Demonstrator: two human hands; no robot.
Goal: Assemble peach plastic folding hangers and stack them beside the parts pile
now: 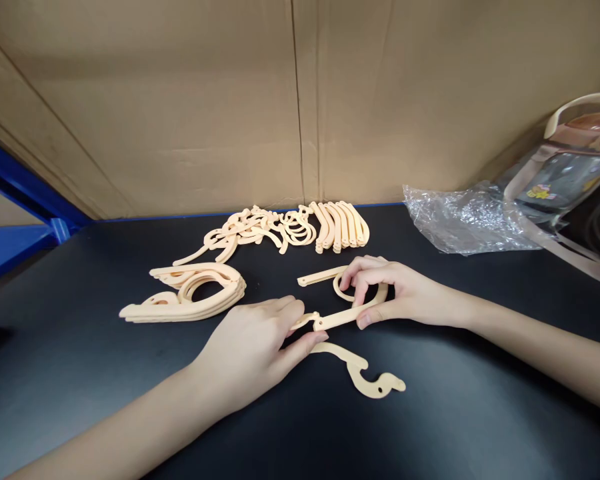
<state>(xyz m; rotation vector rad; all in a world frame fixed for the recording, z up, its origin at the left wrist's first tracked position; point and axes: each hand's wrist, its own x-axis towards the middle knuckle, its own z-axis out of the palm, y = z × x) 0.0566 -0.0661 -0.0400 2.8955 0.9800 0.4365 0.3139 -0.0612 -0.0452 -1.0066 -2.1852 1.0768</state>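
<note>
Head view had both hands low over the black counter [80, 400], with one peach strap [337, 318] stretched between them at its middle. Left hand [253, 347] pinched the strap's straight end, fingers [285, 312] narrow and closed on it. Right hand [405, 293] held the looped end, thumb beneath, fingers curled over the ring. A second curved piece [367, 381] lay flat, touching the left thumb. Off to the left sat a neat stack of straps [190, 300], a loose pile [260, 230] behind it, and a crinkled plastic bag [460, 220] far right
</note>
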